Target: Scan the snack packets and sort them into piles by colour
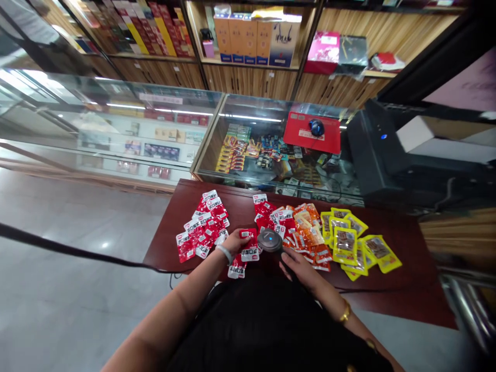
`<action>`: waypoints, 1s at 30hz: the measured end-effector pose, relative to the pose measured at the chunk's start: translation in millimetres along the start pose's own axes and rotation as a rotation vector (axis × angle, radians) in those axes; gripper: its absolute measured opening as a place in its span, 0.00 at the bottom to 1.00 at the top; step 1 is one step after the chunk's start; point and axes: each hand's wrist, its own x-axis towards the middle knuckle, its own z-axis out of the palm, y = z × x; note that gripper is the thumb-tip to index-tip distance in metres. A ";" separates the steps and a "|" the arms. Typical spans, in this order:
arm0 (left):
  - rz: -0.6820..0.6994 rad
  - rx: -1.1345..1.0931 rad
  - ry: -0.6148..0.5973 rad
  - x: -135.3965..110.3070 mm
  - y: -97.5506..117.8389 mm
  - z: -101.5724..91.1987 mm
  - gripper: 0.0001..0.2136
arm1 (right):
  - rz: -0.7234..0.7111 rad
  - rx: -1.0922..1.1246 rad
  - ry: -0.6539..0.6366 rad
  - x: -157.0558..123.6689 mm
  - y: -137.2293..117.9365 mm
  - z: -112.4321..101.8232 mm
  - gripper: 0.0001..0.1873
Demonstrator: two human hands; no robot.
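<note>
My left hand (237, 242) grips a red and white snack packet (250, 253) by its left side. In my right hand (295, 264) is a dark handheld barcode scanner (270, 239) with a small blue light, its head close beside that packet. A loose heap of similar red packets (205, 225) lies to the left on the table. Behind the scanner more red packets (264, 206) are spread, next to a pile of orange packets (308, 230). Yellow packets (345, 244) lie to the right. One red packet (237, 267) rests under my left wrist, near the front edge.
The dark red wooden table (165, 227) stands against a glass display counter (248, 178) holding small goods. A red mat (298, 139) with a computer mouse (316, 127) lies on the glass. A black machine (382, 155) stands at right. A dark cable (77, 245) crosses at left.
</note>
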 end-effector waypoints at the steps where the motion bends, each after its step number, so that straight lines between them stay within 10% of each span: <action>1: -0.004 -0.048 -0.039 5.0 -1.9 6.8 0.22 | 0.008 0.015 0.020 -2.3 -0.8 -1.1 0.35; 14: 0.293 0.271 -0.050 32.9 14.0 53.5 0.29 | -0.007 0.069 0.084 -3.8 12.1 -8.3 0.34; 24: 0.343 1.380 0.112 -24.7 15.4 -22.3 0.17 | 0.004 0.039 0.064 1.6 17.5 -8.4 0.33; 30: 0.411 1.585 0.033 -44.8 -18.3 -15.1 0.25 | -0.011 0.003 0.018 7.0 19.9 -8.8 0.34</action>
